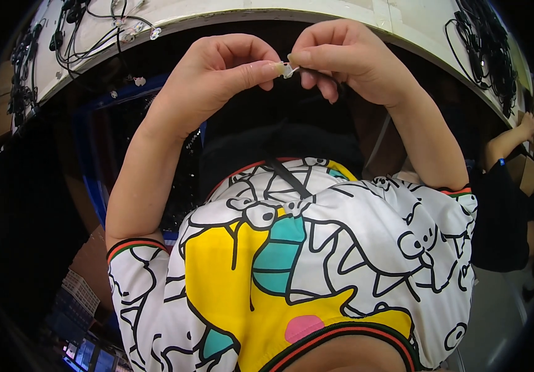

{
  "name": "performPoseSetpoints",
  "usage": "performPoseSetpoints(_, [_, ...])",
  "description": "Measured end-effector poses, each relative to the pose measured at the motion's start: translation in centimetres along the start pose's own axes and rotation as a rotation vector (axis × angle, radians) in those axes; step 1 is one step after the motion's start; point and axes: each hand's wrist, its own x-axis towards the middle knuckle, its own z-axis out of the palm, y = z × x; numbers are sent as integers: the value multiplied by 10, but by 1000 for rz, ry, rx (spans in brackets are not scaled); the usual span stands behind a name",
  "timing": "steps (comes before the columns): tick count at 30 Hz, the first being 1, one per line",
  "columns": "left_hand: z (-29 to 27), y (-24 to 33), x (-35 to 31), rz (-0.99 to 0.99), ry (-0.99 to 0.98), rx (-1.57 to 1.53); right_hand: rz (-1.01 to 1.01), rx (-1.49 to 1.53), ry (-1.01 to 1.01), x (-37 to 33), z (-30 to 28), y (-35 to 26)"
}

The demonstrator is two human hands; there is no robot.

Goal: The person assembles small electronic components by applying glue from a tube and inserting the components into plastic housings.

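At the near edge of the table, my left hand [223, 71] and my right hand [353, 59] meet fingertip to fingertip. A small whitish, partly clear piece [288, 72] sits between them, pinched by my left thumb and forefinger. It looks like a little plastic connector, but it is too small to be sure. From it a thin pale wire runs to my right thumb and forefinger, which are closed on it. A dark cable seems to pass along my right fingers; its course is lost against the dark background.
Black cables with small whitish ends [118, 25] lie on the white table [248, 20] at the far left. Another cable bundle [490, 46] lies at the far right. Below left stands a blue-rimmed container [87, 167]. A co-worker's arm [510, 141] shows at the right, beside a cardboard box [521, 172].
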Motion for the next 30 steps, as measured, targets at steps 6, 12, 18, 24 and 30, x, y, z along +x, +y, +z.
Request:
performPoseSetpoints(6, [3,-4,6,-48,-55,-407,130,337,-143,0,2,6])
performPoseSetpoints(12, [0,-9,12,-15,42,-454,-277,90,202,-3,5,15])
performPoseSetpoints(18, [-4,-11,15,-29,60,-514,-537,-157,273,6,8,19])
performPoseSetpoints(24, [-15,9,13,49,54,58,-453,-403,290,13,5,-6])
performPoseSetpoints(30, [-26,37,15,-287,118,-270,-485,-186,234,22,7,-8])
